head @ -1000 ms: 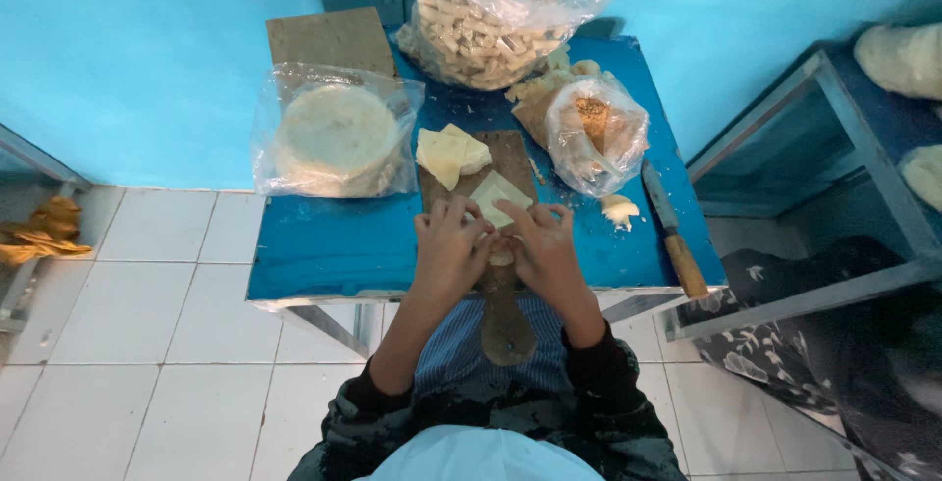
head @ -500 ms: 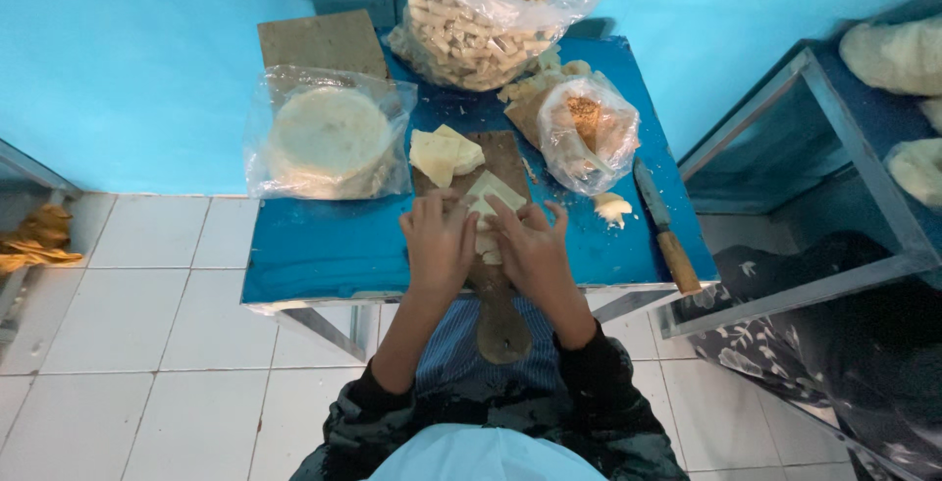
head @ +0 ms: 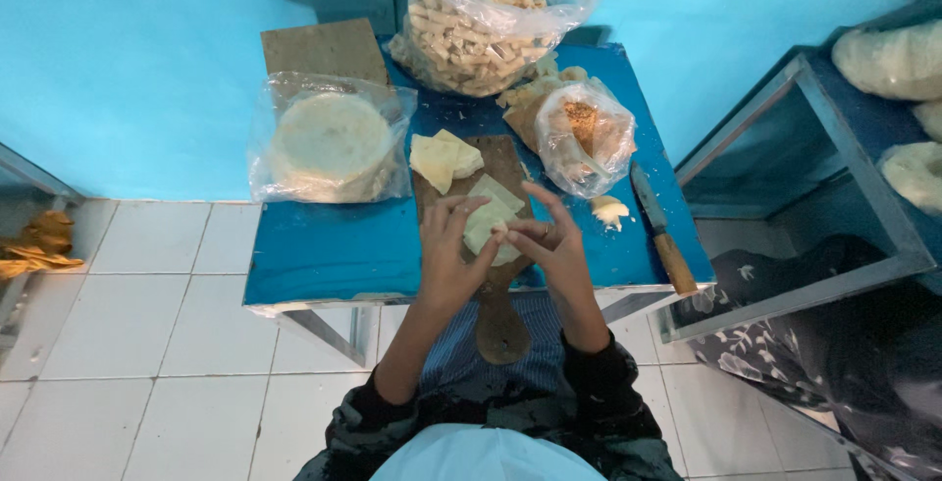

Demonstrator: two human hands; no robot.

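We record a small blue surface [head: 324,250] set against a turquoise wall, seen from above. At its front middle lies a brown wooden board [head: 500,172] whose handle hangs past the near edge toward the person's lap. On the board we note a pale square dough wrapper [head: 488,214], and both hands meet over it: the left hand [head: 449,250] rests on the wrapper's left side with its fingers curled around the edge, and the right hand [head: 549,245] pinches the wrapper's right edge between thumb and forefinger, the other fingers raised and spread. Both hands are thus closed on the same wrapper, which sits on the near half of the board. Further up the board lies a loose stack of wrappers [head: 444,157], apart from the hands. Left of the board we list a clear plastic bag holding a round pile of pale sheets [head: 332,142], with a flat piece of brown cardboard [head: 324,49] behind it. At the back stands a large clear bag of finished pale rolls [head: 486,20]. Right of the board sits a smaller bag with brownish filling [head: 587,133], a small pale lump [head: 608,209] just beside it, and a wooden-handled knife [head: 659,231] along the right edge. A metal shelf frame [head: 814,137] stands to the right; white floor tiles [head: 147,344] lie below.
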